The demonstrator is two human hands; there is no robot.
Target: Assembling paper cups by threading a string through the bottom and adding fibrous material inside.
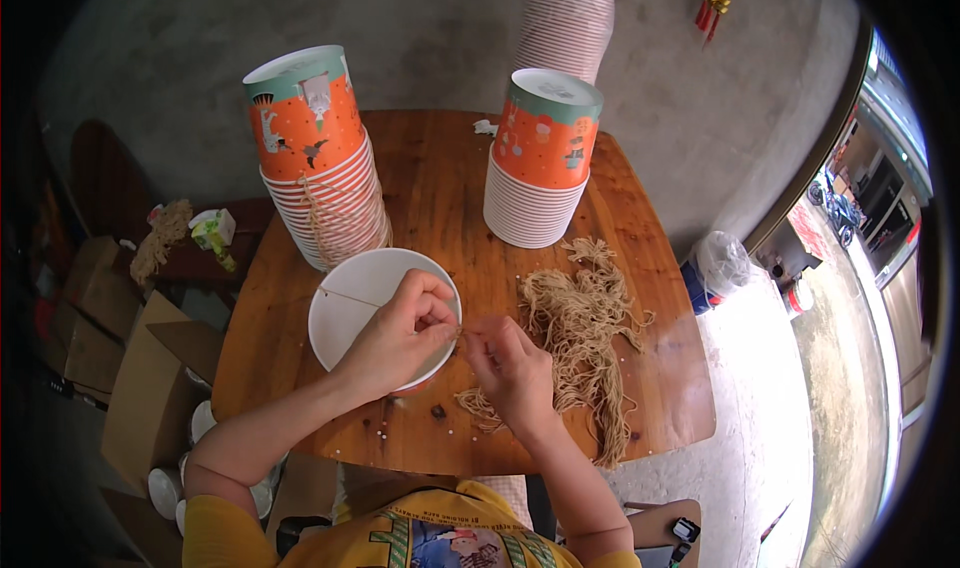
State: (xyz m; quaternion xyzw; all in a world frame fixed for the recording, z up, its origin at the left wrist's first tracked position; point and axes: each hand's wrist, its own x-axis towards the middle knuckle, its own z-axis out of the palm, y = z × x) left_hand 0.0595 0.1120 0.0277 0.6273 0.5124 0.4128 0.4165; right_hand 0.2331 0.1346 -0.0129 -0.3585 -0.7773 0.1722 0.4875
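Note:
A white paper bucket [338, 336] stands mouth up near the middle of the table. A thin tan string [350, 298] stretches over its mouth from the left rim to my left hand [408, 330]. That hand is closed in a pinch on the string at the bucket's right rim. Just beside it my right hand [512, 368] pinches the string too, with the fingertips of both hands almost touching. The exact spot between the fingers is too small to make out. A loose heap of tan strings [580, 318] lies right of my right hand.
Upside-down stacks of orange-and-green buckets stand on the wooden table [430, 198]: a left stack [315, 158] with strings hanging on it and a right stack [545, 158]. Behind rises a white stack [565, 23]. Left of the table is a cardboard box [150, 398] holding white containers.

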